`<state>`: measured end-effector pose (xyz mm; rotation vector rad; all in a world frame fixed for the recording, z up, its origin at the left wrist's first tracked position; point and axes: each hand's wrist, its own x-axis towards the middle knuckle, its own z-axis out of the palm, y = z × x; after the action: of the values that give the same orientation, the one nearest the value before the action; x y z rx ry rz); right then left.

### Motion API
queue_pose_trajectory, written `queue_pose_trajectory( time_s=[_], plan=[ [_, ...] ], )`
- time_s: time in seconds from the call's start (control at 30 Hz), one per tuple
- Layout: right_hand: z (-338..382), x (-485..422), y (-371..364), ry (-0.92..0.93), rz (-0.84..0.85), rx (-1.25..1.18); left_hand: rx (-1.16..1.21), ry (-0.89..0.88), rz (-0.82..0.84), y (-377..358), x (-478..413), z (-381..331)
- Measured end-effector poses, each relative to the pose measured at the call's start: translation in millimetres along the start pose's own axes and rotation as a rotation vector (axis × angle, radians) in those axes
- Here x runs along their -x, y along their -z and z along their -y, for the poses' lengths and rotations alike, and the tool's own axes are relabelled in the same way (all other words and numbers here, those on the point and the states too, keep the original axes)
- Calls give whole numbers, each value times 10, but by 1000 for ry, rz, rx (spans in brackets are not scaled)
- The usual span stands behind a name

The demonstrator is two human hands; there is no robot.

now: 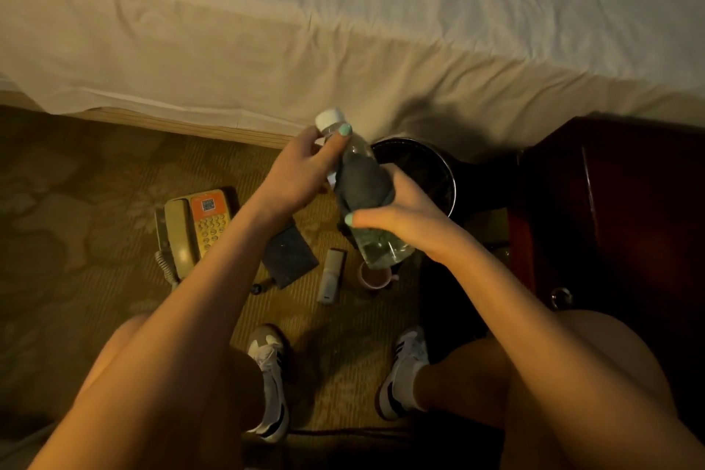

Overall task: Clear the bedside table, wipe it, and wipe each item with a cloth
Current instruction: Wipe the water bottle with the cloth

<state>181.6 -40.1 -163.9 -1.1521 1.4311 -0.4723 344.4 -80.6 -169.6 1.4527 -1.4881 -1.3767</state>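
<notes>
A clear plastic water bottle (385,254) with a white cap is held tilted above the floor. My left hand (301,168) grips it near the neck. My right hand (404,216) wraps a grey cloth (362,183) round the bottle's middle. On the carpet below lie a beige telephone (194,229) with an orange label, a dark notepad (290,254), a pale remote (332,275) and a small cup (375,275). The dark red bedside table (618,225) stands at the right.
A white-sheeted bed (343,30) spans the top. A black round bin (431,172) sits between the bed and the bedside table. My two white sneakers (267,374) are planted on the carpet, knees bent low.
</notes>
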Motion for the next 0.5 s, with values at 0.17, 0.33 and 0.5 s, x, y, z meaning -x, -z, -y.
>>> queue_pose_trajectory(
  time_s=[0.17, 0.33, 0.5],
  plan=[
    [26, 40, 1, 70, 37, 193, 127, 39, -42, 89, -4, 72],
    [54, 137, -69, 144, -92, 289, 129, -64, -241, -78, 18, -51],
    [-85, 200, -290, 285, -490, 833, 218, 5, -325, -129, 9, -65]
  ],
)
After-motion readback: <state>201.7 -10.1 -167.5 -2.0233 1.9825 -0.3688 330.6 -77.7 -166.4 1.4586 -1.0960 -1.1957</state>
